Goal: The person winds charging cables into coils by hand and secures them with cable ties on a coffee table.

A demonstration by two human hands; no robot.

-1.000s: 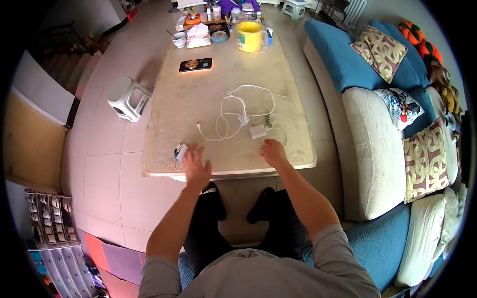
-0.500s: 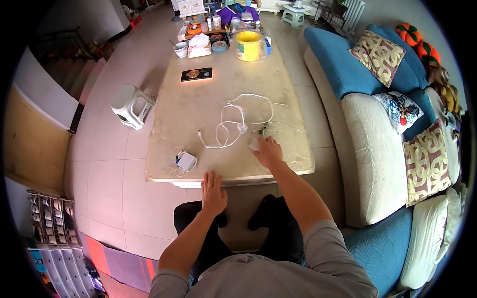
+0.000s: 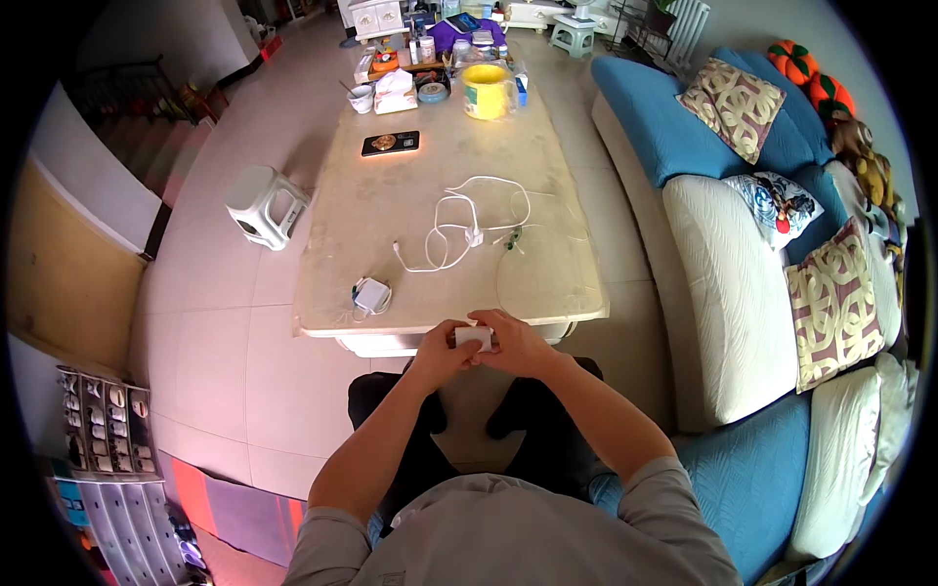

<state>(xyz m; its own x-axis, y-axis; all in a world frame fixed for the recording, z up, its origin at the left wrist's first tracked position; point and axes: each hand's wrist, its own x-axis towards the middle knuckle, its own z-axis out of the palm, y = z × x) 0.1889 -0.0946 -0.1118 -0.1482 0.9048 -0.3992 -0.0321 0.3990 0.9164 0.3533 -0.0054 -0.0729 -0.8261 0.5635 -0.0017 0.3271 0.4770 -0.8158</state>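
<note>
My left hand [image 3: 442, 354] and my right hand [image 3: 518, 344] are closed together around a white charger block [image 3: 474, 337], just off the table's near edge. Fingers cover its ends. A thin cord [image 3: 499, 278] runs along the table up from my right hand toward a small dark green piece [image 3: 513, 239]. Beyond my hands lies a loosely looped white charging cable [image 3: 437, 269] with a white plug [image 3: 474, 237]. To the left, another white charger [image 3: 371, 295] sits with its cord wound about it.
The table [image 3: 391, 215] also bears a black phone [image 3: 391, 144], a yellow mug-shaped container [image 3: 487, 93], a tissue pack [image 3: 395, 92] and a cup [image 3: 361, 99]. A white stool [image 3: 266, 207] stands left; a blue and cream sofa [image 3: 728, 293] lines the right.
My right hand has lifted the white charger block off the table and drawn it toward me. My left hand has left the table edge and joined it on the block.
</note>
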